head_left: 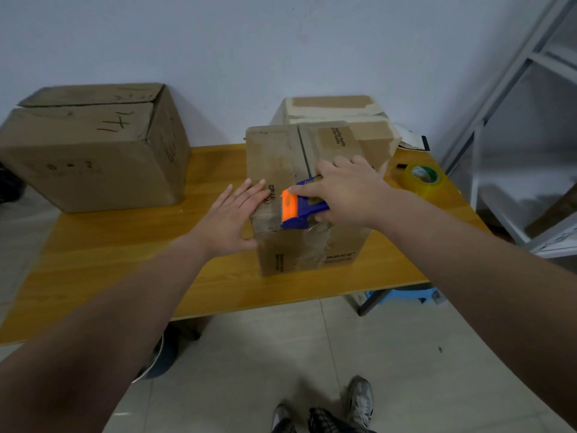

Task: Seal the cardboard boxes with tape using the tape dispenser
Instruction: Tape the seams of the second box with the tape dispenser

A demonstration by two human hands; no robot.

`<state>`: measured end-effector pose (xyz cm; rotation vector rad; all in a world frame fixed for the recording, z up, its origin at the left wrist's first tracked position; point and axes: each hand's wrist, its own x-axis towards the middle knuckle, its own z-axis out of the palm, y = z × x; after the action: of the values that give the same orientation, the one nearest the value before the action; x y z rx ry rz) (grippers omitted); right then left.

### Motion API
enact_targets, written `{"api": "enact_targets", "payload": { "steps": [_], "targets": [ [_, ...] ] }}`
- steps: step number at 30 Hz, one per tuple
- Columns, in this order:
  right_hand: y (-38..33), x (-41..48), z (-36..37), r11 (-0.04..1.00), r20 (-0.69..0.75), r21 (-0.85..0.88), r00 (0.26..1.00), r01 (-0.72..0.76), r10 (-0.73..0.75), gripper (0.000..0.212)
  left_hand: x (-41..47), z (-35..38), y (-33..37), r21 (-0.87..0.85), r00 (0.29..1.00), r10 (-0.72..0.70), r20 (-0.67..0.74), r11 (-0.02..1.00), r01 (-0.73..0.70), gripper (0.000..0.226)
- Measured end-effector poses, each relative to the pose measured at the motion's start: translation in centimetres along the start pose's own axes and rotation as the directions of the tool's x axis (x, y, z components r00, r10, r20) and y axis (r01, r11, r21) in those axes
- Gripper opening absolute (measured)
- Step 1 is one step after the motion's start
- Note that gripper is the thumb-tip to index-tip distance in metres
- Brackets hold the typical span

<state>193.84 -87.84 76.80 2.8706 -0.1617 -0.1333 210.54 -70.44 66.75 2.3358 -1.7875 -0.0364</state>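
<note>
A small cardboard box (pixel 281 157) stands in the middle of the wooden table (pixel 125 264), its flaps closed. My right hand (pixel 346 192) grips a blue tape dispenser (pixel 307 207) with an orange blade guard, held on the near end of the box top by the front edge. My left hand (pixel 234 217) lies flat with straight fingers against the box's left side and top edge. A larger cardboard box (pixel 93 145) sits at the table's far left with its top flaps not quite flat. A taped box (pixel 337 110) stands behind the small one.
A spare roll of clear tape (pixel 423 179) lies at the table's right end. A white metal shelf frame (pixel 515 120) rises on the right. A blue stool (pixel 402 295) is under the table. My feet (pixel 359 401) stand on the tiled floor.
</note>
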Motion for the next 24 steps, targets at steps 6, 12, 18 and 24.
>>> {"api": "enact_targets", "payload": {
  "steps": [6,12,18,24],
  "targets": [
    [0.3,0.2,0.1,1.000,-0.002,-0.004,1.000,0.015,-0.015,0.065,0.7,0.6,0.2,0.077,0.999,0.009,-0.053,0.997,-0.005,0.096],
    [0.4,0.5,0.3,1.000,-0.004,-0.014,1.000,0.013,-0.013,0.065,-0.6,0.3,0.9,0.136,0.969,0.136,-0.207,0.985,-0.109,0.065],
    [0.3,0.3,0.4,0.999,-0.030,-0.026,0.999,0.021,-0.022,0.065,-1.2,0.6,2.2,0.078,0.928,0.135,-0.346,0.990,-0.114,0.037],
    [0.2,0.1,0.4,0.999,-0.006,-0.043,1.000,0.021,-0.021,0.067,-1.4,0.1,2.2,0.088,0.964,0.121,-0.237,0.991,-0.103,0.044]
  ]
}}
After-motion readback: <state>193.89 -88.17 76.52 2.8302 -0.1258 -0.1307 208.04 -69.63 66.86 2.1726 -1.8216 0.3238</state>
